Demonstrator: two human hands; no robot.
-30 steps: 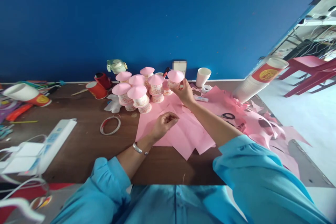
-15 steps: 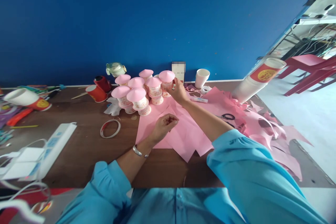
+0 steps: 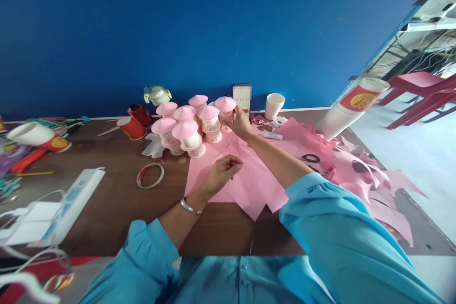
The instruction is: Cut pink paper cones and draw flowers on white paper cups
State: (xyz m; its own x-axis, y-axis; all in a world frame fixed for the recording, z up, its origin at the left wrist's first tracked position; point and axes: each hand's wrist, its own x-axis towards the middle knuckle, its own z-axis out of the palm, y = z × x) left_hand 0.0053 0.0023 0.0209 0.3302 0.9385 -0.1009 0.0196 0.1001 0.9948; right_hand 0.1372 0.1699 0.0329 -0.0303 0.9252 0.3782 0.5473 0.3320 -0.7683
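Several patterned paper cups with pink cone roofs stand in a cluster at the back of the table. My right hand (image 3: pixel 240 123) is closed on the rightmost roofed cup (image 3: pixel 225 113), gripping it from its right side. My left hand (image 3: pixel 225 172), a silver bangle on its wrist, hovers over the pink paper sheets (image 3: pixel 249 190) with its fingers curled together; whether something small is between them I cannot make out. Nearest to that hand among the cups is a front one with a pink roof (image 3: pixel 185 129).
On the left lie a tape ring (image 3: pixel 150 175), a power strip (image 3: pixel 80 199) and red cups (image 3: pixel 131 127). Behind are a white cup (image 3: pixel 274 106) and a timer (image 3: pixel 242 99). Pink scraps (image 3: pixel 363 180) and a leaning cup stack (image 3: pixel 351 107) occupy the right.
My right hand and the roofed cup it grips have shifted very slightly left. My left hand has stayed nearly in place.
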